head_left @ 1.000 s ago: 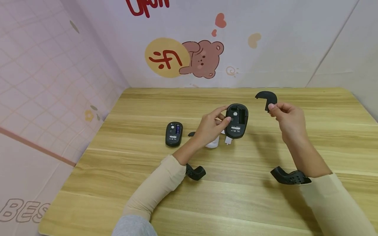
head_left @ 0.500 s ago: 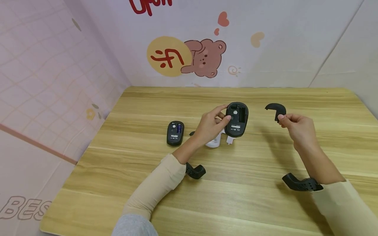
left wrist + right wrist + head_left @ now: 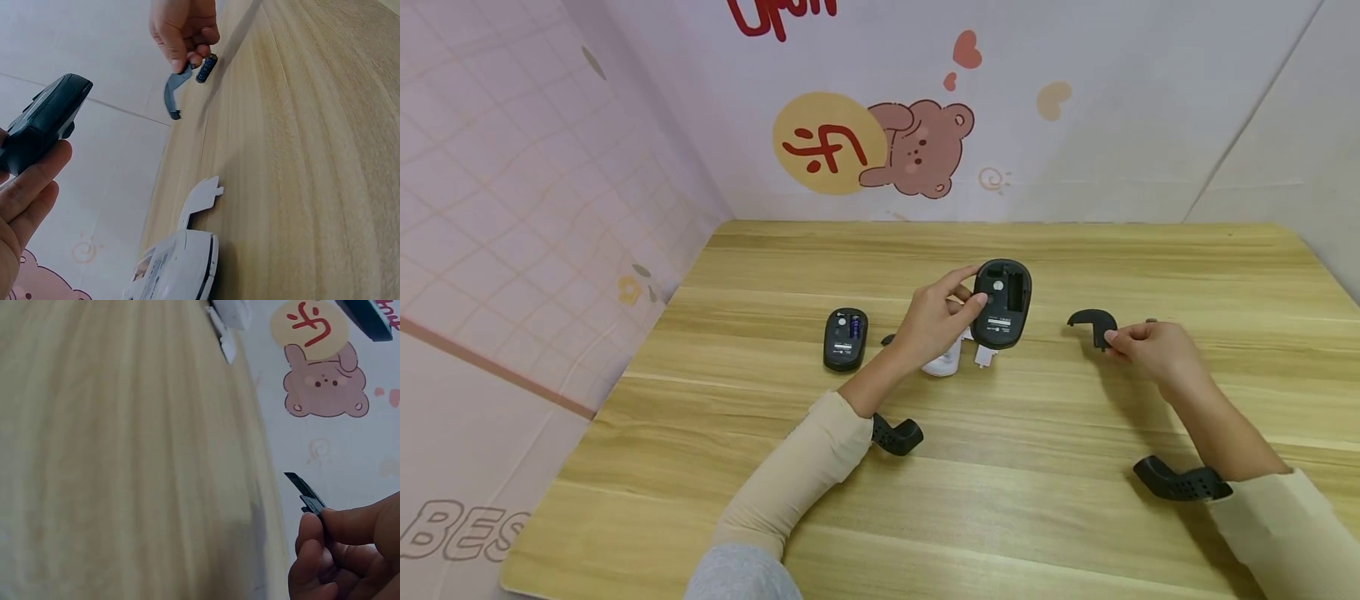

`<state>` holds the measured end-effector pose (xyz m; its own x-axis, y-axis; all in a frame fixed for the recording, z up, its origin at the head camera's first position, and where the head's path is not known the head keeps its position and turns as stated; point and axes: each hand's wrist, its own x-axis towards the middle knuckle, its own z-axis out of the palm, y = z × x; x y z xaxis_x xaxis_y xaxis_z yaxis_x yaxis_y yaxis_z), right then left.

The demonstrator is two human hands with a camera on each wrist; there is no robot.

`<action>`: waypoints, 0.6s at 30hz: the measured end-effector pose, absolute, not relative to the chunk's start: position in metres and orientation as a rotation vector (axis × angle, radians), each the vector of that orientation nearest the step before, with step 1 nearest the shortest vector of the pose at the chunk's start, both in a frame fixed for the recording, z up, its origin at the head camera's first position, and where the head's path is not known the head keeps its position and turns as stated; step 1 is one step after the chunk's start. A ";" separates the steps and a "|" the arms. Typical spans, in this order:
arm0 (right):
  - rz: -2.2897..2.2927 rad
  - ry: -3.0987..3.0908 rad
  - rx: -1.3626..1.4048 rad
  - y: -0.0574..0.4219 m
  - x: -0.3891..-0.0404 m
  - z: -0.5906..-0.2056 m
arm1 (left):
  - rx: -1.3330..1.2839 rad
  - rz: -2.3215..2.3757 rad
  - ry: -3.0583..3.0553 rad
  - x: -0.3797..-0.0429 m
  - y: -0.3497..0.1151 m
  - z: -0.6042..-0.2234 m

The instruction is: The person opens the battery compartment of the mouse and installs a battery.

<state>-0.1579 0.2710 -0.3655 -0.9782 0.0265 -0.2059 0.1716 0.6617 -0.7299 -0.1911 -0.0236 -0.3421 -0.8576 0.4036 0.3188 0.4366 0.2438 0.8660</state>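
Note:
In the head view my left hand (image 3: pixel 936 321) holds a black computer mouse (image 3: pixel 1002 304) up with its underside facing me; its battery slot shows dark. My right hand (image 3: pixel 1161 350) pinches a curved black battery cover (image 3: pixel 1092 320) between thumb and fingertips, above the table to the right of that mouse. A battery (image 3: pixel 207 67) appears close by the right hand's fingers in the left wrist view; I cannot tell whether it lies on the table or is held. A second black mouse (image 3: pixel 845 339) lies underside up at the left, with blue batteries in its slot.
Partly hidden behind my left forearm, a white mouse (image 3: pixel 943 360) lies on the wooden table (image 3: pixel 1000 500), a white cover (image 3: pixel 985 356) beside it. Another small black piece (image 3: pixel 887 339) peeks out there. A patterned wall (image 3: pixel 1097 150) borders the table's far edge.
My right hand moved right with the battery cover, then down toward the table. My left hand and its mouse have stayed nearly still.

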 end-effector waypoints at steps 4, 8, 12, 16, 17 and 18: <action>-1.118 2.705 0.114 0.274 -0.158 -0.372 | -0.830 -1.725 -2.460 -0.190 -0.023 -0.342; -1.026 2.743 0.077 0.276 -0.158 -0.374 | -0.835 -1.734 -2.470 -0.189 -0.023 -0.342; -0.999 2.746 0.055 0.277 -0.158 -0.376 | -0.843 -1.744 -2.477 -0.190 -0.022 -0.343; -0.974 2.744 0.029 0.278 -0.158 -0.377 | -0.838 -1.739 -2.484 -0.190 -0.021 -0.344; -0.964 2.744 0.020 0.279 -0.158 -0.378 | -0.837 -1.737 -2.487 -0.190 -0.021 -0.344; -0.957 2.741 0.012 0.279 -0.158 -0.378 | -0.838 -1.737 -2.487 -0.190 -0.021 -0.344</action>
<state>-0.1578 0.2787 -0.3776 -0.9717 -0.0699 -0.2257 0.0857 0.7859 -0.6124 -0.1903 -0.0210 -0.3437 -0.8584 0.4239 0.2890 0.4173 0.2491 0.8740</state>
